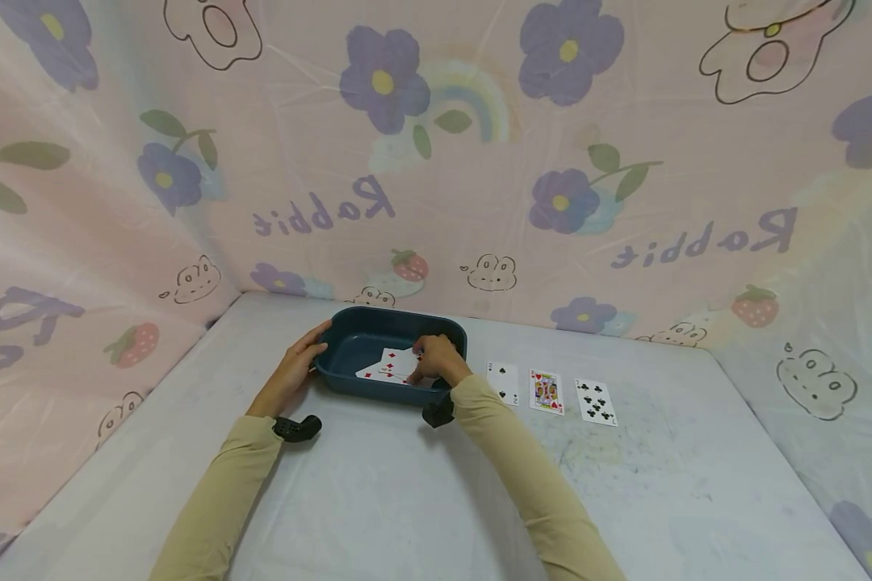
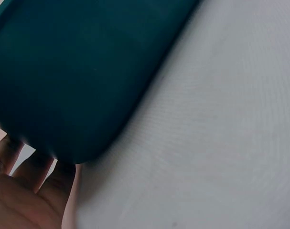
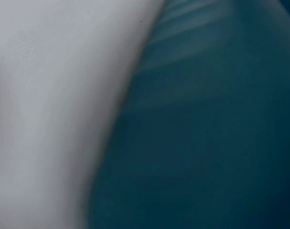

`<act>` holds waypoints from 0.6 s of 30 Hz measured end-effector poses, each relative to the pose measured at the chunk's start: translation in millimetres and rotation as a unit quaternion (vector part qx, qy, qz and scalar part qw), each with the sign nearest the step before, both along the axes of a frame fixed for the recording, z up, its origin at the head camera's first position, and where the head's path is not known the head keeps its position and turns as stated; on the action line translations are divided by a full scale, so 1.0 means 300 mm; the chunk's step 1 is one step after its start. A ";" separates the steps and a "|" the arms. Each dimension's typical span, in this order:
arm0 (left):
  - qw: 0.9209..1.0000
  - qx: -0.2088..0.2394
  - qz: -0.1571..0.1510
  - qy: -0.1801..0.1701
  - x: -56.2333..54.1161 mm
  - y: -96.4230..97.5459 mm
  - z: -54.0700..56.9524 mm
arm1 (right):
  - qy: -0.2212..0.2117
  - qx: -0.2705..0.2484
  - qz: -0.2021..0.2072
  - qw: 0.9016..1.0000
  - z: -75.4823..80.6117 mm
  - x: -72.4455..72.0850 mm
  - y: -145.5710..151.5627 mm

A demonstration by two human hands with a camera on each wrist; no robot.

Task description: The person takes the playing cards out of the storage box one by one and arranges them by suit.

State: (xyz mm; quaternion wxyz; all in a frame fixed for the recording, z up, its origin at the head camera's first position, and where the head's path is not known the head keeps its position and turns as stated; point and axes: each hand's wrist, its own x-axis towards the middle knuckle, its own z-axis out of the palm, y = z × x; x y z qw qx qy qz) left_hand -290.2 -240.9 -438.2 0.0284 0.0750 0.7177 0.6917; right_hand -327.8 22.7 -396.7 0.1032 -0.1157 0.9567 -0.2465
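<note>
A dark teal tray (image 1: 378, 394) stands on the white table, with several playing cards (image 1: 388, 369) lying in it, red diamonds showing on some. My left hand (image 1: 294, 367) holds the tray by its left end, fingers at the rim; the left wrist view has those fingers (image 2: 32, 174) against the tray's end wall (image 2: 78, 95). Over the cards at the tray's right side, my right hand (image 1: 438, 359) reaches in with bent fingers. I cannot tell whether it pinches a card. The right wrist view shows only the tray's side (image 3: 183, 152) and white surface, with the hand out of frame.
Right of the tray, three cards lie face up in a row: a two of spades (image 1: 507, 383), a red-suited king (image 1: 547, 392) and a seven of clubs (image 1: 596, 402). A patterned cloth (image 1: 465, 202) hangs behind the table (image 1: 378, 500) and along its sides.
</note>
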 end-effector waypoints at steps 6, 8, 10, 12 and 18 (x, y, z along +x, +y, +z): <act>1.000 0.006 -0.002 0.000 -0.005 0.000 0.000 | 0.006 0.012 0.003 1.000 -0.006 -0.002 -0.004; 1.000 0.007 -0.002 -0.001 -0.005 0.002 0.002 | 0.008 0.016 0.006 1.000 -0.006 -0.003 -0.005; 1.000 0.006 -0.002 -0.001 -0.002 0.004 0.006 | 0.006 0.018 0.009 1.000 -0.006 -0.004 -0.006; 1.000 0.003 0.001 -0.002 0.002 0.005 0.007 | 0.003 0.022 0.012 1.000 -0.005 -0.006 -0.007; 1.000 -0.003 0.005 0.001 0.015 0.007 0.014 | 0.004 0.038 0.026 0.999 0.000 -0.007 -0.014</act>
